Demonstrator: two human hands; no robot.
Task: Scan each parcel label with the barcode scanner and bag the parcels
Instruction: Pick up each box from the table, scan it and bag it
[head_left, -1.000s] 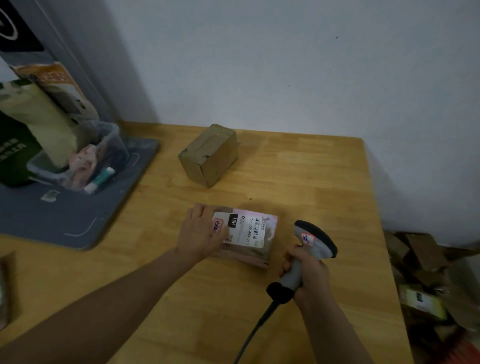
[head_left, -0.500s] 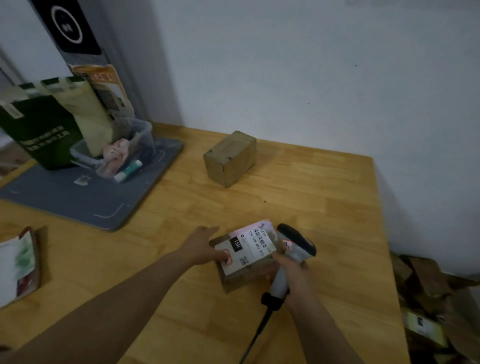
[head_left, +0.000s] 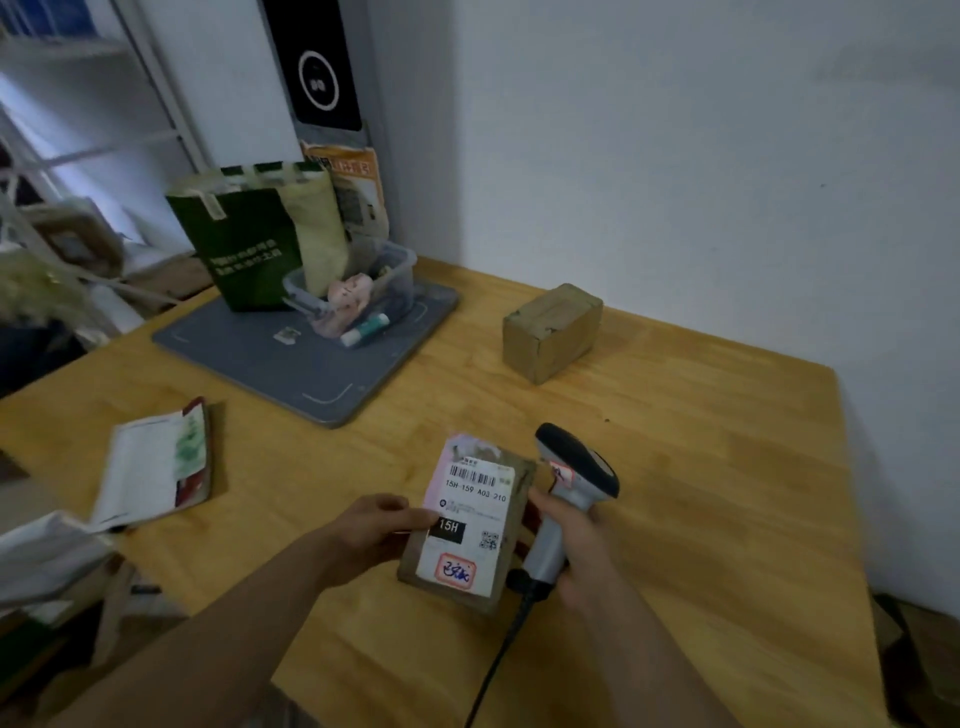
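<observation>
Labelled parcel (head_left: 467, 519) has been turned lengthwise, now lower centre of frame, pinched at its left edge by left hand (head_left: 371, 527). Barcode scanner (head_left: 576, 467) gripped at the handle by right hand (head_left: 576, 543), just right. Scanner head best swung onto barcode (head_left: 472, 475), parcel held steady

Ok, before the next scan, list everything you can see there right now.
labelled parcel: one, brown with a white label, front of table, held tilted
plain parcel: one, brown, back of table near the wall
barcode scanner: one, grey and black, just right of the labelled parcel
table: one, light wood
mat: one, grey, back left of table
clear tub: one, on the mat, holding small items
bag: one, dark green, on the mat by the tub
booklet: one, white, green and red, left on table
left hand: grips the labelled parcel's left edge
right hand: grips the barcode scanner's handle
</observation>
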